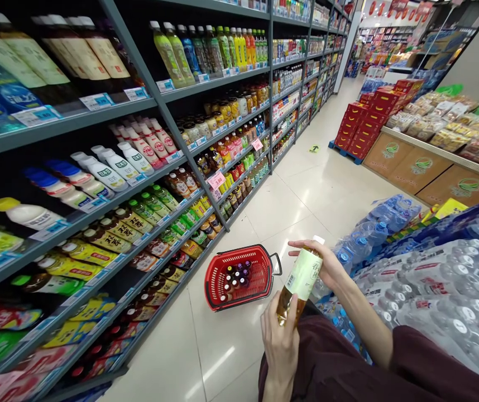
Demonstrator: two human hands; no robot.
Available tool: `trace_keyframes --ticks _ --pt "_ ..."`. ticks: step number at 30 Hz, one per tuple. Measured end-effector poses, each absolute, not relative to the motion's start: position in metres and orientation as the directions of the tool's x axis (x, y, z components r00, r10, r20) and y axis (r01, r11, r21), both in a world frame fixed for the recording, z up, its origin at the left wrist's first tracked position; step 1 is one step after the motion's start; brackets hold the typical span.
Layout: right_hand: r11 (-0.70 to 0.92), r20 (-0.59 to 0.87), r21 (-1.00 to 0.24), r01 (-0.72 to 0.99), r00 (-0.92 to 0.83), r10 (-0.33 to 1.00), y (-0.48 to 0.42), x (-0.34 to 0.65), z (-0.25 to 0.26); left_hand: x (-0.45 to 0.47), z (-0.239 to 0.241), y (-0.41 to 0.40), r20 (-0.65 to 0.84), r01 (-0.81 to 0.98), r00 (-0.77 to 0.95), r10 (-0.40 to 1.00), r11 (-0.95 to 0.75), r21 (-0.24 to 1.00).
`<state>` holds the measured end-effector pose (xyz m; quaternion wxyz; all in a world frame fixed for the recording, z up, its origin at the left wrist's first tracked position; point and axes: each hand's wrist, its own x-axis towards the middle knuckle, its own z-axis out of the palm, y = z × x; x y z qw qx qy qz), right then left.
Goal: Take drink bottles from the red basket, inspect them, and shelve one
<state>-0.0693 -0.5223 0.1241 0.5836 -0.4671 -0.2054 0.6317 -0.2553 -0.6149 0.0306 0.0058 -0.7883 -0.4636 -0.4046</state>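
A plastic bottle of amber drink point(305, 272) with a pale green label and a white cap is held tilted in front of my body. My left hand point(280, 335) is closed around its lower end, the thumb lying over the front. Behind the upper part of the bottle is my right hand point(328, 265), its fingers stretched out past the bottle's left side; the bottle hides part of this hand, and I cannot tell how firmly it touches. On the floor to the left stands a red shopping basket point(218, 265) with several small dark and white-capped bottles point(237, 276) inside.
Tall grey shelves point(206, 206) full of drinks run along the left. Shrink-wrapped water bottles point(432, 285) are stacked close on my right. Farther off stand red cartons point(357, 125) on a blue pallet and a display of packaged food point(440, 125). Tiled floor point(306, 190) lies between.
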Motion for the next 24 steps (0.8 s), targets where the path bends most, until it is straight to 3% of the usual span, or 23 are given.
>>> trace_keyframes --ticks 6,10,11,12,13,15,17,18,20,24 --pt "-0.263 -0.357 -0.576 -0.774 -0.051 0.933 -0.524 -0.065 0.106 -0.274 0.044 -0.606 0.883 0.656 0.334 0.331 -0.754 0.034" --pt "-0.198 -0.193 -0.35 -0.916 -0.137 0.972 -0.524 -0.069 0.087 -0.268 0.04 -0.622 0.813 0.406 0.567 0.136 -0.904 -0.132" --pt "-0.21 -0.163 -0.298 -0.931 -0.167 0.972 -0.524 -0.07 0.083 -0.266 0.035 -0.627 0.773 0.327 0.618 0.143 -0.941 -0.088" --pt "-0.221 -0.141 -0.25 -0.943 -0.19 0.972 -0.523 -0.072 0.078 -0.263 0.03 -0.631 0.74 0.248 0.643 0.194 -0.968 0.038" --pt "-0.224 -0.122 -0.206 -0.953 -0.202 0.972 -0.522 -0.073 0.073 -0.261 0.025 -0.634 0.711 0.169 0.638 0.295 -0.955 0.245" --pt "-0.201 -0.089 -0.138 -0.97 -0.19 0.978 -0.521 -0.074 0.063 -0.259 0.017 -0.636 0.579 -0.02 0.582 0.571 -0.702 0.712" --pt "-0.156 -0.043 -0.105 -0.982 -0.152 0.987 -0.519 -0.073 0.055 -0.258 0.014 -0.633 0.401 -0.176 0.584 0.706 -0.373 0.911" --pt "-0.138 -0.013 -0.101 -0.985 -0.138 0.99 -0.519 -0.072 0.051 -0.258 0.014 -0.631 0.364 -0.199 0.6 0.712 -0.308 0.931" --pt "-0.12 0.038 -0.102 -0.987 -0.125 0.991 -0.519 -0.069 0.047 -0.257 0.02 -0.626 0.427 -0.184 0.65 0.629 -0.415 0.891" --pt "-0.121 -0.021 -0.145 -0.982 -0.12 0.993 -0.522 -0.063 0.052 -0.252 0.044 -0.617 0.636 -0.066 0.677 0.37 -0.83 0.553"
